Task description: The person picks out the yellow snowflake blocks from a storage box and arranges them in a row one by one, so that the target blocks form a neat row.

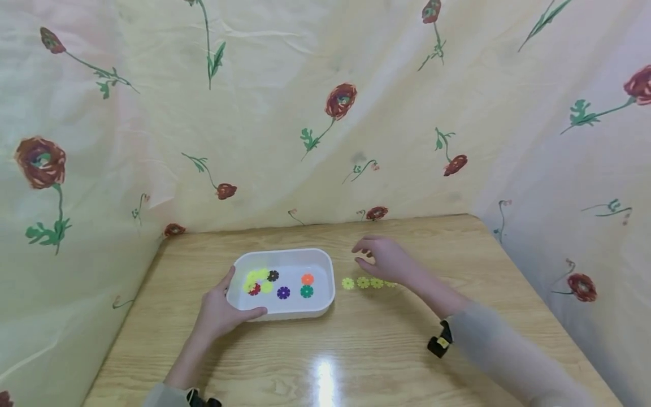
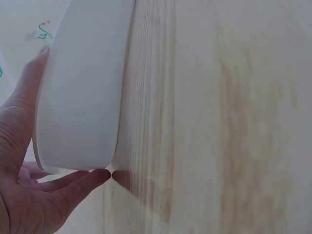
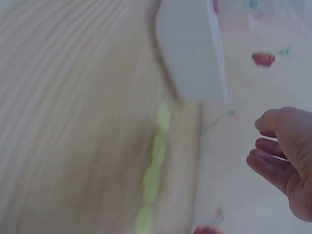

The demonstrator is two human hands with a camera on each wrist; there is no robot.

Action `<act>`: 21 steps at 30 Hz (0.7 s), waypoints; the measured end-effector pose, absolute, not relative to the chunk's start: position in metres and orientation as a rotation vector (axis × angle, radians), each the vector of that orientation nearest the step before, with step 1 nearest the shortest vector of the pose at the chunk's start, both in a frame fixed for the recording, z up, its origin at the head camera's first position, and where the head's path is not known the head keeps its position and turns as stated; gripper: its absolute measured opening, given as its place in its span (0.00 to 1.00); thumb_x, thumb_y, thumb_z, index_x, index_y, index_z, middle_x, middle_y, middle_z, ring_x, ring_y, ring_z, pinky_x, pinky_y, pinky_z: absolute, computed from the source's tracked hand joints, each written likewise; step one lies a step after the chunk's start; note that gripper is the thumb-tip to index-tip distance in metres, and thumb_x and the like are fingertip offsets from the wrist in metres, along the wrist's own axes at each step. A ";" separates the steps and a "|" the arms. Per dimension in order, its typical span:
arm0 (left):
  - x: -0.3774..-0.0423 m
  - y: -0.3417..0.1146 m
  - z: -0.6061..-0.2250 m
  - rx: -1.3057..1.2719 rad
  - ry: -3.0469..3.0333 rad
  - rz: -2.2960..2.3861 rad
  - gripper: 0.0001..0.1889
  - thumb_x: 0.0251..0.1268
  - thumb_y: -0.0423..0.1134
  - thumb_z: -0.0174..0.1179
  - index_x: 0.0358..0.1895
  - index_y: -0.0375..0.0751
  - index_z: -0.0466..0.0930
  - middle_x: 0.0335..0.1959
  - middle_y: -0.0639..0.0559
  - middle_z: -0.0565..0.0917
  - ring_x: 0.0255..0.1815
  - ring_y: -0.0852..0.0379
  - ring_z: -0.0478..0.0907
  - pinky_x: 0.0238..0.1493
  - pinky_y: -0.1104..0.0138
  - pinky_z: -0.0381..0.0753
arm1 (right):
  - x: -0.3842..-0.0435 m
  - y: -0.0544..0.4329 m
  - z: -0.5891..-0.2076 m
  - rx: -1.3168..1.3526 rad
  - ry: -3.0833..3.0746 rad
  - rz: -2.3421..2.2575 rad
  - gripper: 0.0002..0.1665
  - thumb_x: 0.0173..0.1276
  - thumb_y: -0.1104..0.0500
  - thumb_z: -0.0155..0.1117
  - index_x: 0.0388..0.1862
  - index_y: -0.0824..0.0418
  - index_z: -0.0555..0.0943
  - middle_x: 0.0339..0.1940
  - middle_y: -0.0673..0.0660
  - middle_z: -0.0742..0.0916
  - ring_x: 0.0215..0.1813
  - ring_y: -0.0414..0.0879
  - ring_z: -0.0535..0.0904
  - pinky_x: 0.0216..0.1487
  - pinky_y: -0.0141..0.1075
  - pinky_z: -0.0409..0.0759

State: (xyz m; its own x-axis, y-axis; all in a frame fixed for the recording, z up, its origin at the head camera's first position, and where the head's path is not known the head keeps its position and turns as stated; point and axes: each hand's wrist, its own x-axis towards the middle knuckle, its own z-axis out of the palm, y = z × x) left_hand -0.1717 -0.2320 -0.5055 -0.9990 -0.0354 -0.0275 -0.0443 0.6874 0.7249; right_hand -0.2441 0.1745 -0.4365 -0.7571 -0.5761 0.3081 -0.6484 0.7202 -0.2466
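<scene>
L hand (image 1: pixel 216 308) spans L end of white tray (image 1: pixel 297 259), thumb at near rim, fingers along outer wall; gripping it, prob. to keep it from sliding on the surface (image 1: pixel 285 356). R hand (image 1: pixel 389 260) above row of yellow discs (image 1: pixel 363 282), R of tray; fingers loosely bent, thumb & fingertips apart, nothing seen between. Row laid approx. in line, just beside tray, perh. for easy reach. In tray: yellow pile (image 1: pixel 257 276) at L w/ dark disc (image 1: pixel 273 276) & red disc (image 1: pixel 254 289); purple disc (image 1: pixel 283 293) mid; orange disc (image 1: pixel 307 279) & green disc (image 1: pixel 306 291) toward R.

Hidden: R-most yellow partly behind R wrist; pile overlaps, no sure count. R wrist cam blurred; can't tell if row discs are linked. Tray contents not visible from L wrist cam.
</scene>
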 end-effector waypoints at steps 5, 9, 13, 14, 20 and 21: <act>-0.171 -0.233 -0.505 -0.062 2.881 1.232 0.72 0.41 0.64 0.86 0.86 0.35 0.51 0.83 0.30 0.63 0.79 0.34 0.70 0.73 0.45 0.78 | -0.253 0.132 -0.428 1.051 -2.723 0.499 0.11 0.70 0.59 0.75 0.49 0.60 0.90 0.47 0.55 0.93 0.46 0.48 0.91 0.46 0.39 0.91; -0.171 -0.232 -0.505 -0.078 2.879 1.231 0.72 0.41 0.64 0.86 0.86 0.35 0.51 0.84 0.30 0.62 0.80 0.33 0.68 0.75 0.45 0.76 | -0.259 0.106 -0.423 1.095 -2.784 0.491 0.11 0.73 0.59 0.73 0.51 0.60 0.90 0.48 0.55 0.93 0.48 0.47 0.90 0.48 0.37 0.90; -0.172 -0.231 -0.504 -0.081 2.880 1.232 0.72 0.42 0.63 0.86 0.86 0.35 0.51 0.84 0.30 0.61 0.81 0.33 0.67 0.75 0.46 0.75 | -0.265 0.087 -0.421 1.144 -2.818 0.472 0.12 0.74 0.58 0.71 0.52 0.60 0.90 0.48 0.54 0.93 0.46 0.46 0.89 0.47 0.35 0.89; -0.172 -0.230 -0.503 -0.080 2.880 1.231 0.72 0.42 0.62 0.86 0.86 0.35 0.51 0.84 0.30 0.61 0.82 0.32 0.66 0.75 0.46 0.75 | -0.267 0.083 -0.421 1.161 -2.817 0.465 0.12 0.74 0.58 0.71 0.52 0.60 0.90 0.48 0.54 0.93 0.45 0.45 0.89 0.47 0.34 0.88; -0.170 -0.229 -0.502 -0.086 2.892 1.216 0.72 0.42 0.62 0.86 0.86 0.34 0.51 0.83 0.29 0.63 0.80 0.31 0.68 0.74 0.45 0.76 | -0.273 0.065 -0.423 1.248 -2.839 0.473 0.12 0.74 0.59 0.70 0.53 0.61 0.90 0.50 0.55 0.93 0.44 0.44 0.88 0.46 0.33 0.87; -0.170 -0.228 -0.502 -0.082 2.894 1.218 0.72 0.42 0.62 0.86 0.86 0.34 0.52 0.83 0.28 0.63 0.80 0.31 0.68 0.74 0.45 0.77 | -0.273 0.064 -0.424 1.248 -2.848 0.480 0.12 0.75 0.59 0.70 0.53 0.61 0.90 0.50 0.55 0.93 0.44 0.44 0.88 0.47 0.33 0.87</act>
State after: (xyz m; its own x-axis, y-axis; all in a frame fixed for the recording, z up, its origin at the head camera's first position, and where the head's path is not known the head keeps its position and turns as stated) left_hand -0.1704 -0.2279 -0.5016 -0.9986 -0.0476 -0.0209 -0.0482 0.6981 0.7144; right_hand -0.2729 0.0641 -0.4239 -0.6853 -0.7189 0.1164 -0.7173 0.6387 -0.2784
